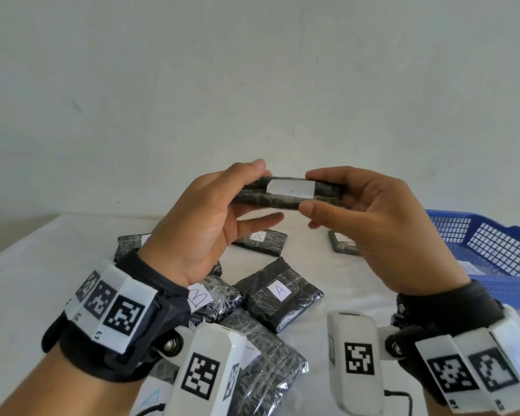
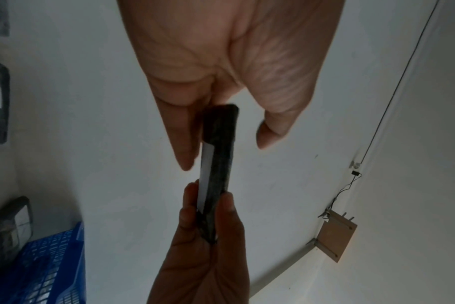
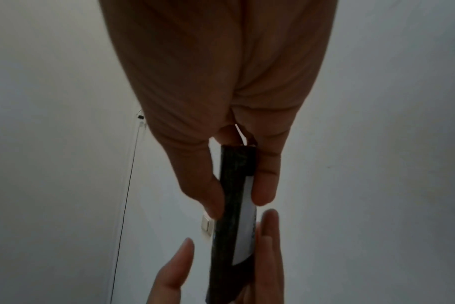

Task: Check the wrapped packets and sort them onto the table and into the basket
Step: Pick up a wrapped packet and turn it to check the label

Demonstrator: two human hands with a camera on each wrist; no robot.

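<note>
Packet (image 1: 285,195) held edge-up above table (image 1: 42,280) — L hand (image 1: 204,223) & R hand (image 1: 382,226) each pinching one end.

Black packets (image 1: 282,298) with white labels (image 1: 291,189); blue mesh basket (image 1: 493,247); white table (image 1: 42,265); checkered wristband markers (image 1: 123,315)

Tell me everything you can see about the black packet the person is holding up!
The held packet is a flat, thin slab wrapped in black, shiny, crinkly film. A white paper label sits on its upper face; the mark on it is too faint to read. It is lifted in the air above the table, lying nearly level, edge toward the head camera. The left hand holds one end and the right hand pinches the other between thumb and fingers. Nothing else touches it.
</note>
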